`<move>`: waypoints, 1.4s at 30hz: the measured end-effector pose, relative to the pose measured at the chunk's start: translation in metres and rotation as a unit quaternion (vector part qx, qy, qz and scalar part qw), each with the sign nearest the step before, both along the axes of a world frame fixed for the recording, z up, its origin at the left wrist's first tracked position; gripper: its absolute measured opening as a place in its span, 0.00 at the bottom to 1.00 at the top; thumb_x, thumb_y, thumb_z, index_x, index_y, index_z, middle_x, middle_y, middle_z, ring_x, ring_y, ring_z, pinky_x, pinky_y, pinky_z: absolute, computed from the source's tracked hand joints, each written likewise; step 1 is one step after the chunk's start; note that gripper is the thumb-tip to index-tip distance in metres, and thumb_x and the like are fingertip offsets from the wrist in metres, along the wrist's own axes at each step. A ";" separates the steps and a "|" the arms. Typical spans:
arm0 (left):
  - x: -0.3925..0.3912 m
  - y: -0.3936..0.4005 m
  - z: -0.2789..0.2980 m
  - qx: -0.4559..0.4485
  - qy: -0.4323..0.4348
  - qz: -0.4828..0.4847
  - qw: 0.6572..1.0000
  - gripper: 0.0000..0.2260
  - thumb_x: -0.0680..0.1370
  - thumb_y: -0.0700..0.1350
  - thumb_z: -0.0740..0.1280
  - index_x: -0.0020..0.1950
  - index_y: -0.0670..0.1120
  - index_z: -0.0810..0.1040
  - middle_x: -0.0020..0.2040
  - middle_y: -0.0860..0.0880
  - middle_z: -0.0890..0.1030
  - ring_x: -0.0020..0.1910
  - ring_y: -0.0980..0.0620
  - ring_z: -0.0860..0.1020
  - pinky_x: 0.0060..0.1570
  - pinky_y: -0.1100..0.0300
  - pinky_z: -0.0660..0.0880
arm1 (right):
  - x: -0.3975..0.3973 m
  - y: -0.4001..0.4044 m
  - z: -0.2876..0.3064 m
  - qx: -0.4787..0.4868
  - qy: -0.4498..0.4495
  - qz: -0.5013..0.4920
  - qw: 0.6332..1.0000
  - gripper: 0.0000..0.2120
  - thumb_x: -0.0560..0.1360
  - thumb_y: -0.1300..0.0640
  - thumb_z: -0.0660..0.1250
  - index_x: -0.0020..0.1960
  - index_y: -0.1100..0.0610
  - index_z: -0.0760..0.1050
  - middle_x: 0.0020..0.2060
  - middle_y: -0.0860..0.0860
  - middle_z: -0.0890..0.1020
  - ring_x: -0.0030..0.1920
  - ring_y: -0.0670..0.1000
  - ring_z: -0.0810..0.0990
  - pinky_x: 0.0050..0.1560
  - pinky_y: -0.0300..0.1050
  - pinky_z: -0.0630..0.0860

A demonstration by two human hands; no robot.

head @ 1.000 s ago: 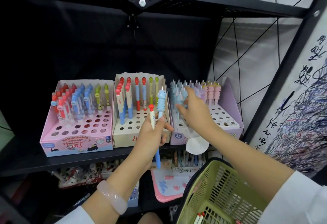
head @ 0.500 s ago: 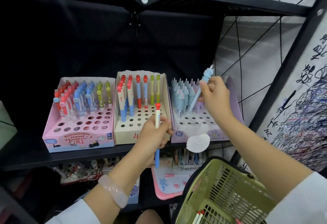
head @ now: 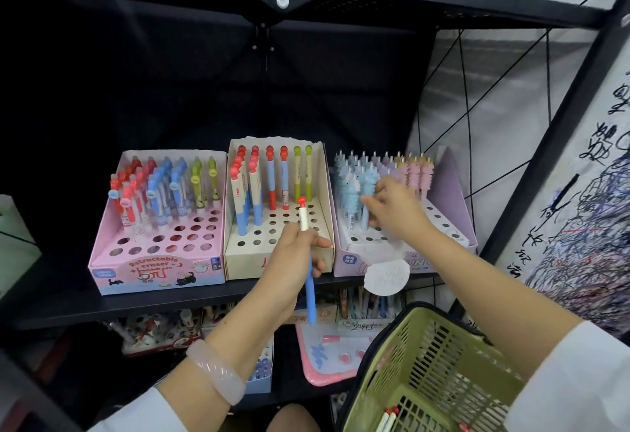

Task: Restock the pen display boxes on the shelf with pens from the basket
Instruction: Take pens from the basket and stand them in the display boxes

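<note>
Holding one pen (head: 308, 261), three boxes (head: 156, 254).

matt black metal shelf (head: 170, 298), printed cardboard boxes (head: 160, 261), green plastic basket (head: 433, 373).

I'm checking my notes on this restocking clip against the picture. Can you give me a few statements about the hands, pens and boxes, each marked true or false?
1. The left hand holds a pen with a red cap, white barrel and blue lower half. True.
2. The right hand is down inside the green plastic basket. False: it is up at the lilac display box, fingers on a light-blue animal-topped pen.
3. The cream middle display box is completely full. False: many front holes are empty.
4. The pink display box stands leftmost on the black shelf. True.
5. The basket holds no pens. False: a few red-tipped white pens show at its bottom.
</note>
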State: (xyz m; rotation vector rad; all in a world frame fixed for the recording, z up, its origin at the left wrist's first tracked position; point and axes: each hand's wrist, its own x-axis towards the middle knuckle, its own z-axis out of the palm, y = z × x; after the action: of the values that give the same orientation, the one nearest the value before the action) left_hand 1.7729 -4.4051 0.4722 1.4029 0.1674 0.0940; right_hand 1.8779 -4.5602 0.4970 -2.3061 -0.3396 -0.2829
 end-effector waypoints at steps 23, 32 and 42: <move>-0.012 0.041 0.003 0.109 -0.098 0.034 0.989 0.09 0.80 0.42 0.60 0.58 0.53 0.65 0.46 0.50 0.80 0.36 0.60 0.78 0.31 0.72 0.73 | -0.064 0.089 0.031 0.152 0.105 0.180 0.966 0.02 0.79 0.58 0.62 0.48 0.56 0.72 0.37 0.52 0.80 0.30 0.44 0.77 0.29 0.33 0.73; -0.035 0.120 -0.003 0.286 -0.143 0.164 0.933 0.12 0.79 0.42 0.61 0.58 0.57 0.69 0.57 0.61 0.72 0.56 0.63 0.70 0.56 0.69 0.62 | -0.045 0.118 0.035 0.149 -0.096 0.124 0.976 0.04 0.80 0.57 0.59 0.46 0.51 0.67 0.35 0.56 0.79 0.34 0.52 0.80 0.36 0.52 0.80; -0.042 0.130 -0.004 0.285 -0.161 0.112 0.938 0.18 0.79 0.41 0.62 0.61 0.61 0.66 0.62 0.62 0.71 0.64 0.62 0.68 0.62 0.64 0.61 | -0.043 0.143 0.031 0.010 -0.187 0.122 0.975 0.06 0.80 0.54 0.59 0.47 0.54 0.65 0.30 0.48 0.73 0.28 0.46 0.73 0.29 0.39 0.70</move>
State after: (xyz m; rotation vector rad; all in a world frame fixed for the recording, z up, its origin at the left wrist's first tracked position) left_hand 1.7313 -4.2746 0.4681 1.9172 0.0231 0.5978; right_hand 1.8349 -4.4175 0.5277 -2.1549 -0.7980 -0.5934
